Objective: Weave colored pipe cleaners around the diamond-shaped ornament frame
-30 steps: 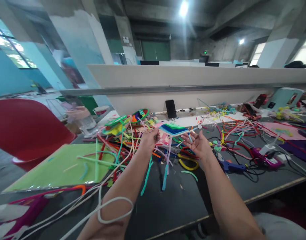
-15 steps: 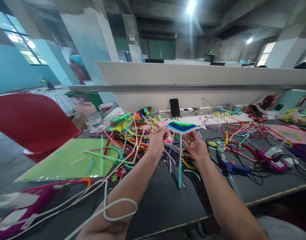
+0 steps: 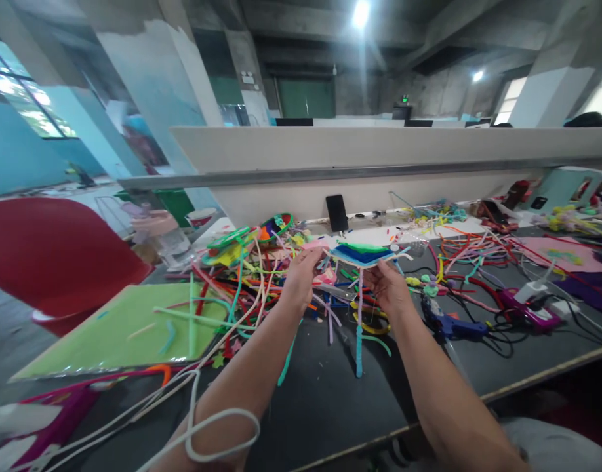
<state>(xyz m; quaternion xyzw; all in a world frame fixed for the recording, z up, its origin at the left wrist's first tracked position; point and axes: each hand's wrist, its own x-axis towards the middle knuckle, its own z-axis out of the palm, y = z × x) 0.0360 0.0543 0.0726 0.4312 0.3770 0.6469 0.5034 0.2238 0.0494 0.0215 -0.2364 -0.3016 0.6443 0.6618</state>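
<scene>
A flat woven square of pipe cleaners (image 3: 361, 254), banded blue and green with white spokes sticking out, is held above the dark table (image 3: 325, 400). My left hand (image 3: 301, 278) pinches its left edge. My right hand (image 3: 390, 286) grips its right underside, fingers curled up around it. Loose lilac and teal pipe-cleaner ends (image 3: 359, 328) hang down from the square towards the table. A white cord (image 3: 217, 432) loops over my left forearm.
A heap of coloured pipe cleaners (image 3: 242, 275) lies left of my hands, beside a green sheet (image 3: 119, 331). A blue glue gun (image 3: 446, 321) and a pink one (image 3: 524, 311) with cables lie on the right. A phone (image 3: 336, 213) leans on the white divider. A red chair (image 3: 50, 255) is far left.
My right hand was open and apart from the square a second ago; it has since closed on the square's right side. The hanging ends have swung to the right.
</scene>
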